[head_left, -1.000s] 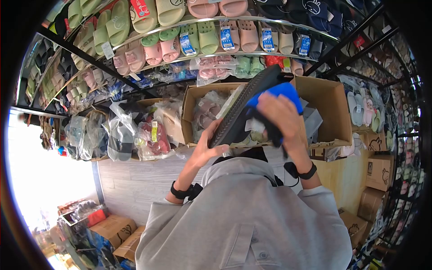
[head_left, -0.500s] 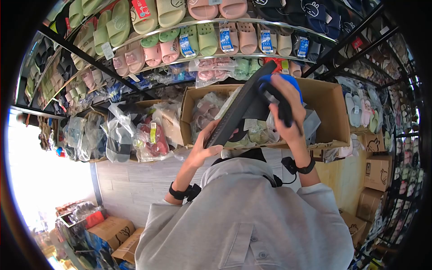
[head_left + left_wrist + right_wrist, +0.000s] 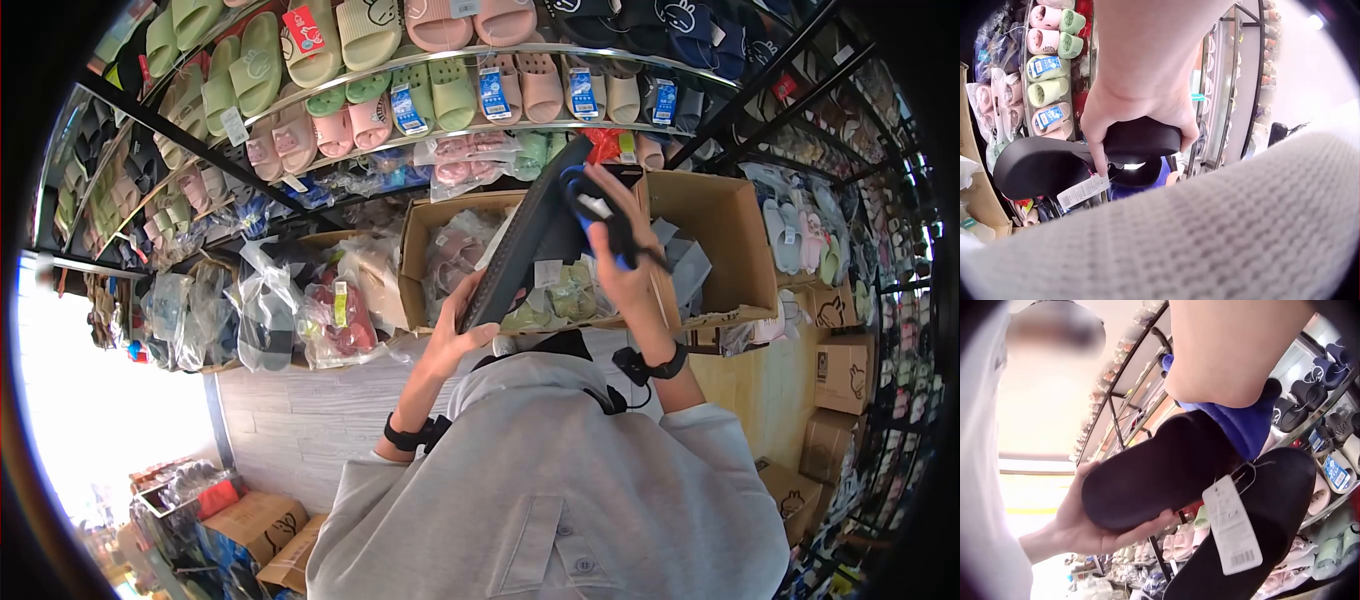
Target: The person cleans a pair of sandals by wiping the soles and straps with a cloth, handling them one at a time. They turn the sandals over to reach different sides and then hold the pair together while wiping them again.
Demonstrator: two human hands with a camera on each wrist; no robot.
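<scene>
Slippers: a black pair in midair before the person's chest; the first slipper (image 3: 1147, 472) slants over the open carton (image 3: 470, 203), the second slipper (image 3: 1272, 506) beside it, a white tag (image 3: 1232, 525) dangling by a string.
Left hand (image 3: 447, 335): its grip clasps the first slipper near one end, thumb and fingers on opposite sides.
Right hand (image 3: 622, 245): its grip grasps a blue-and-black piece (image 3: 598, 208) against the slippers; the right wrist view hides its fingers.
Carton: bagged slippers (image 3: 460, 250) inside, partly blocked by the black pair; another carton (image 3: 705, 210) stands just right.
Left of carton: clear bags (image 3: 340, 310) of red slippers.
Behind: shelves of green slippers (image 3: 452, 90) and pink slippers (image 3: 540, 85).
In the way: a knitted sleeve (image 3: 1179, 244) fills the lower left wrist view.
</scene>
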